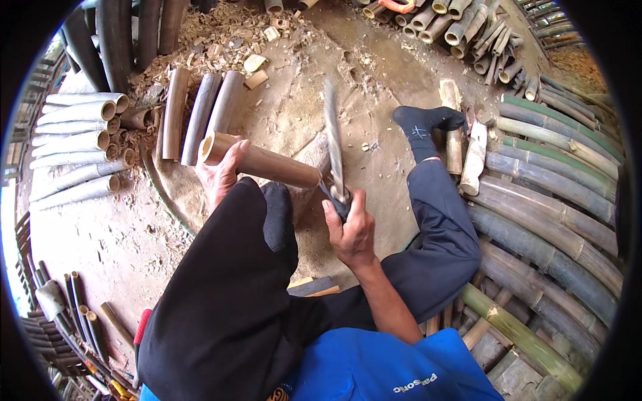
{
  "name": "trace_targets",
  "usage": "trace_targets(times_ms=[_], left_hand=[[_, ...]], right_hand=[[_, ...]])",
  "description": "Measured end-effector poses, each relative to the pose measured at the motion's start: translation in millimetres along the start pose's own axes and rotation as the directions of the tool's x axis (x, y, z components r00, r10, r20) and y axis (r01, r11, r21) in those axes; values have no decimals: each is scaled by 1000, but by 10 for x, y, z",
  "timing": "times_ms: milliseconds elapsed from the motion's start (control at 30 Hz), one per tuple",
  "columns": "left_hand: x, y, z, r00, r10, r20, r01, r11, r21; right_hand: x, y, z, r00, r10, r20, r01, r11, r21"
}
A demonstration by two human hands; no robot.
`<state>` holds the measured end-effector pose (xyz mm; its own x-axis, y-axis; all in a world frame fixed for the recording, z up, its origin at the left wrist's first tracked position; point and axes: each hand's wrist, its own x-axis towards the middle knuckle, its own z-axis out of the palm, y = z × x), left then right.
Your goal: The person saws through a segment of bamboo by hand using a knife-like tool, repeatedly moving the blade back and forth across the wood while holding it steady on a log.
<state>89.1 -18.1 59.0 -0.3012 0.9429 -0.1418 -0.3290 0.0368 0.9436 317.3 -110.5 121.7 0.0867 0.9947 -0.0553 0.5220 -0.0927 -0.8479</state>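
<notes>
Apart from each other, both hands are occupied: the left hand (222, 175) wraps around a brown bamboo tube (271, 162) near its open end, while the right hand (354, 234) closes on the dark handle (340, 204) of a long-bladed tool (332, 127). The tube lies aslant above the ground, between the hands, its far end just beside the base of the blade; whether they touch I cannot tell. The blade points away from the body, its upper part blurred. A stout log (315, 156) shows beyond and below that far end.

Near the left hand, three cut bamboo sections (200, 119) lie side by side. Past them to the left is a stack of pale tubes (72, 144). Wood chips (224, 40) litter the ground farther off. A pile of short bamboo pieces (461, 30) fills the far right, and long bamboo poles (545, 214) line the right side, beyond the right leg (438, 214).
</notes>
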Motion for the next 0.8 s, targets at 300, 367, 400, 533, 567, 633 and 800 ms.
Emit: trace_targets(times_ms=[300, 367, 400, 533, 567, 633, 800], left_hand=[[-130, 260, 9, 996, 1, 91, 7, 997, -83], [-59, 158, -31, 986, -22, 167, 50, 985, -164], [-50, 161, -72, 982, -6, 189, 39, 985, -169], [-74, 210, -84, 989, 1, 150, 18, 992, -128], [-31, 240, -112, 989, 22, 148, -4, 993, -121], [-86, 77, -80, 982, -20, 187, 44, 991, -124], [-72, 130, -189, 959, -18, 281, 38, 997, -66]], right_hand=[[106, 150, 9, 985, 121, 127, -104, 986, -131], [16, 112, -24, 987, -135, -88, 134, 991, -10], [-82, 296, 63, 993, -89, -78, 92, 995, 37], [60, 635, 308, 953, 249, 175, -158, 896, -414], [142, 481, 272, 955, 232, 187, -145, 910, -389], [56, 172, 18, 970, 195, 141, -145, 942, -304], [-74, 295, 105, 1000, 23, -9, -23, 998, -57]])
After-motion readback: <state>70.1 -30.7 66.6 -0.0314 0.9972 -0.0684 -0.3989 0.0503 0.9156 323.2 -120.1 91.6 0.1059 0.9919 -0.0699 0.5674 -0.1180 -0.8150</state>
